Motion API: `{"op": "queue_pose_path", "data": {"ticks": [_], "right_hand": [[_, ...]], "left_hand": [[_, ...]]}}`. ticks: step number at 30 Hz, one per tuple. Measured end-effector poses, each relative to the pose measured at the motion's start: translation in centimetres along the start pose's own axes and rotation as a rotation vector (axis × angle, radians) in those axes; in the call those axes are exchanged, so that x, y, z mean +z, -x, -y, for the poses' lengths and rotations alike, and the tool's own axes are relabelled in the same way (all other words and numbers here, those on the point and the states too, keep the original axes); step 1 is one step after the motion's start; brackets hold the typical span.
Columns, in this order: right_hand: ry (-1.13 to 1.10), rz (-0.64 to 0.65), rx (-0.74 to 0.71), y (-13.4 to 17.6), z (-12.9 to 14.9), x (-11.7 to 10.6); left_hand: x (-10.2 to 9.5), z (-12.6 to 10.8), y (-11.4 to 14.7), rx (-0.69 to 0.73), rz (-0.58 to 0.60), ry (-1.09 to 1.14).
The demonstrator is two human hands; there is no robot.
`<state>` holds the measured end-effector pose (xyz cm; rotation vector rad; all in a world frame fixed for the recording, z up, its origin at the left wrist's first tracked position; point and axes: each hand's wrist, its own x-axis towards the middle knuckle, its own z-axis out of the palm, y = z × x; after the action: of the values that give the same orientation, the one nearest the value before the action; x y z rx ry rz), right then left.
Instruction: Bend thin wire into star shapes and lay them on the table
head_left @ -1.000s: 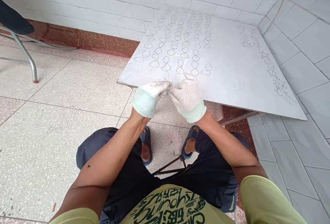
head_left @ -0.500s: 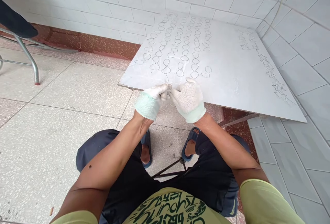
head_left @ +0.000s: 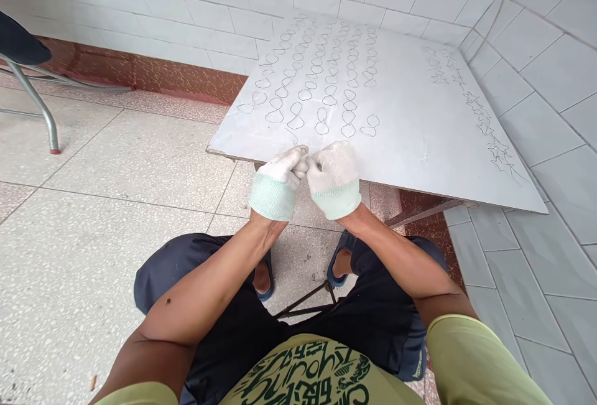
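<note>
Thin wire (head_left: 293,135) runs into the left hand (head_left: 282,172), which pinches it; the right hand (head_left: 334,172) curls tighter than a second ago, its grip hidden.

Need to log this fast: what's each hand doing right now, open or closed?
Left hand: closed, apparently pinching a thin wire.
Right hand: curled closed; whether it holds anything cannot be told.

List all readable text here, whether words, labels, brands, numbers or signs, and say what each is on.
"young": dark green print on the front of the yellow-green shirt.
Other letters and characters on that shirt: too folded or cut off to quote surely.
Small pale mark on the dark trousers: too small to read.
</note>
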<state>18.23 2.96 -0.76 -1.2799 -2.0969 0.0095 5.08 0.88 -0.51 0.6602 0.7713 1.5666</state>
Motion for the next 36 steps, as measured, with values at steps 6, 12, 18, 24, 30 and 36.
{"op": "queue_pose_path", "data": {"ticks": [6,12,18,24,30,36], "right_hand": [[-0.277,-0.009,0.163,-0.8,0.8,-0.1],[-0.372,0.039,0.258,-1.0,0.8,-0.2],[-0.330,0.161,0.171,-0.9,0.6,-0.4],[-0.205,0.068,0.077,-0.7,0.0,-0.4],[-0.166,0.066,0.026,-0.6,-0.3,0.0],[-0.162,-0.002,0.026,0.3,-0.8,0.6]], "left_hand": [[-0.4,-0.3,-0.8,0.008,-0.046,0.005],[-1.2,-1.6,-1.4,0.061,-0.040,-0.022],[-1.5,-1.5,-1.4,0.097,0.030,-0.047],[-1.1,-1.3,-1.0,0.091,0.013,-0.123],[-1.0,-0.8,-1.1,0.050,-0.027,-0.109],[-1.0,-1.0,-0.7,0.057,-0.025,-0.171]]}}
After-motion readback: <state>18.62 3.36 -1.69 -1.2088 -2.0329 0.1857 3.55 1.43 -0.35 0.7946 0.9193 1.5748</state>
